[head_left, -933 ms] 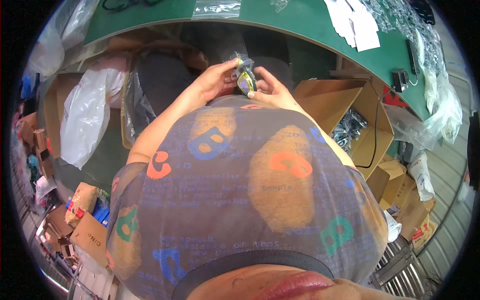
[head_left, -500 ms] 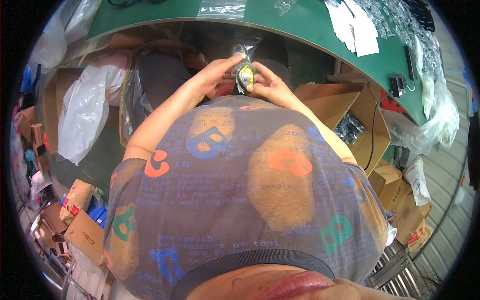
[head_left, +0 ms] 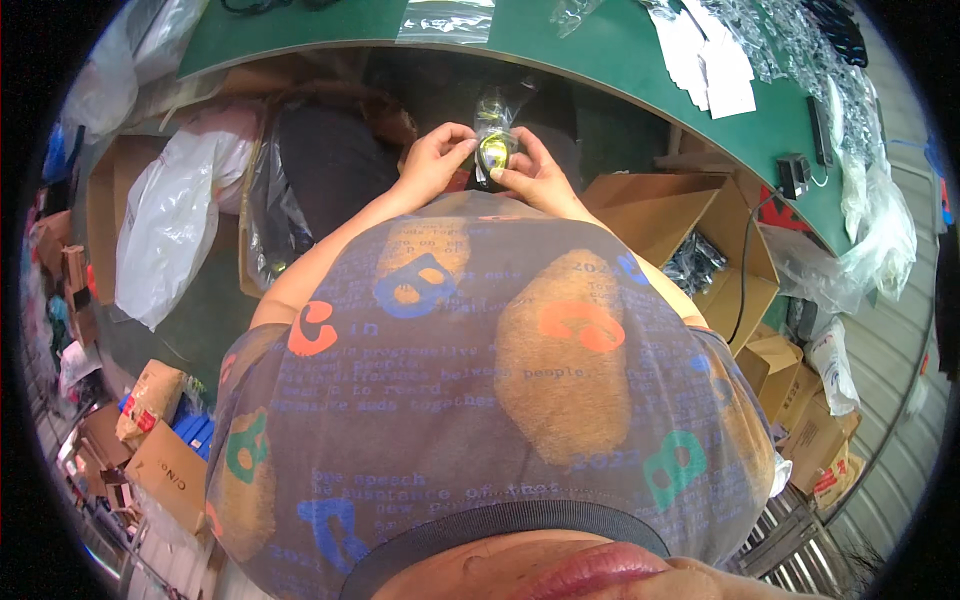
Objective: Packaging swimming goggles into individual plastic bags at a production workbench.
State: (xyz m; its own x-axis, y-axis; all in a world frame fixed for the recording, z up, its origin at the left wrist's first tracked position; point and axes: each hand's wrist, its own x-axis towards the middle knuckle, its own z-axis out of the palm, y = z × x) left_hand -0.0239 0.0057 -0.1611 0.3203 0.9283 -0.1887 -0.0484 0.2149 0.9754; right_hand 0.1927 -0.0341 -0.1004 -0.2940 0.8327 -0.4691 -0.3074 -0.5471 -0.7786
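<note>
A pair of goggles point(head_left: 495, 150) with a shiny yellow lens is held in front of my body, below the table's front edge. Clear plastic film point(head_left: 513, 93) wraps it and sticks out past its far end. The thumb and fingers of my right hand point(head_left: 540, 180) grip the goggles from the right at the near lens. My left hand point(head_left: 436, 160) is just to the left, thumb and fingers pinched together close to the wrapping's left side. Whatever is between those fingertips is too small to make out.
The green table point(head_left: 590, 60) curves across the far side, bearing a flat clear bag point(head_left: 446, 22), white papers point(head_left: 700, 60) and a plastic heap point(head_left: 850, 150). An open carton point(head_left: 650, 205) stands right, holding dark packed items. White plastic bags point(head_left: 175, 220) and another carton point(head_left: 120, 200) are left.
My left hand has slid from the far part of the goggles toward the left, its fingers now pinched beside them. My right hand keeps its grip near the same lens.
</note>
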